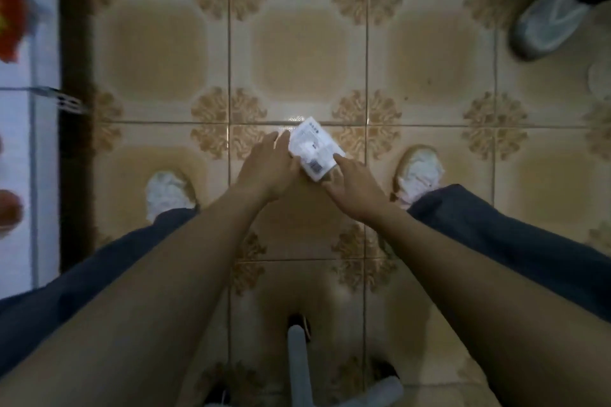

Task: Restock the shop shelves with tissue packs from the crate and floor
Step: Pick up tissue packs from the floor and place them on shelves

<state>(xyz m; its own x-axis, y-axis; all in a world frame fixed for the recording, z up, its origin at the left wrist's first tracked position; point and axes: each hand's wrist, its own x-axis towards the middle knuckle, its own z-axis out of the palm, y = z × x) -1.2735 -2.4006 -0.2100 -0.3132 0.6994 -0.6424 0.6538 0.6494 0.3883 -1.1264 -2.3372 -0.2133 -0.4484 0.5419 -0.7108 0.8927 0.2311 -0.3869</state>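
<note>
A white tissue pack [314,149] with printed text and a small code label is held between my two hands low over the tiled floor, between my feet. My left hand [269,165] grips its left side, thumb on the pack's upper left edge. My right hand [352,183] grips the lower right end, fingers curled round it. The underside of the pack is hidden. No crate is in view.
My white shoes [168,192] [418,175] stand either side of the pack. Another person's grey shoes [545,26] are at the top right. A white shelf edge [20,109] with red goods runs down the left. Grey bars [299,370] sit at the bottom centre.
</note>
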